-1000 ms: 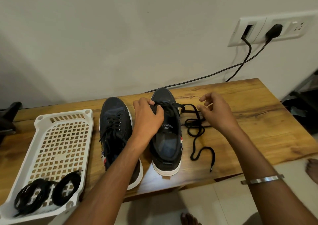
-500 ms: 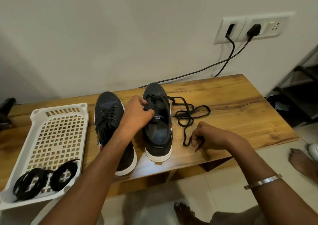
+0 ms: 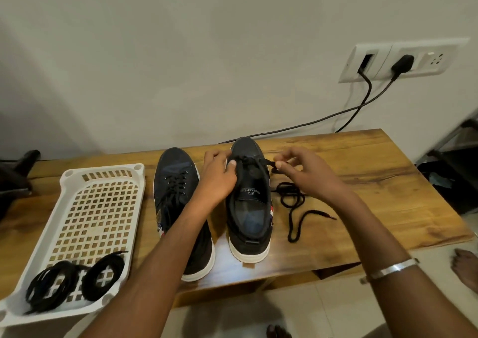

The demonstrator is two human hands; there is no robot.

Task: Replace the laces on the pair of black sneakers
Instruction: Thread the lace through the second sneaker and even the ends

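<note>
- Right sneaker (image 3: 248,208), mid-tabletop (image 3: 362,182) beside its twin, is steadied at the eyelets by the left hand (image 3: 217,179).
- Lace (image 3: 294,208) is pinched by the right hand (image 3: 305,172); best drawn out slowly, row by row.

Wooden table (image 3: 362,182), pale wall (image 3: 181,53)

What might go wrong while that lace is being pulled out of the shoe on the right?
The left hand only holds the right sneaker near its toe eyelets, so a hard tug by the right hand on the lace might slide or tip the shoe. The loose lace lies looped on the table and may knot as it is drawn. Its tip lies toward the table's front edge and could slip off.
</note>
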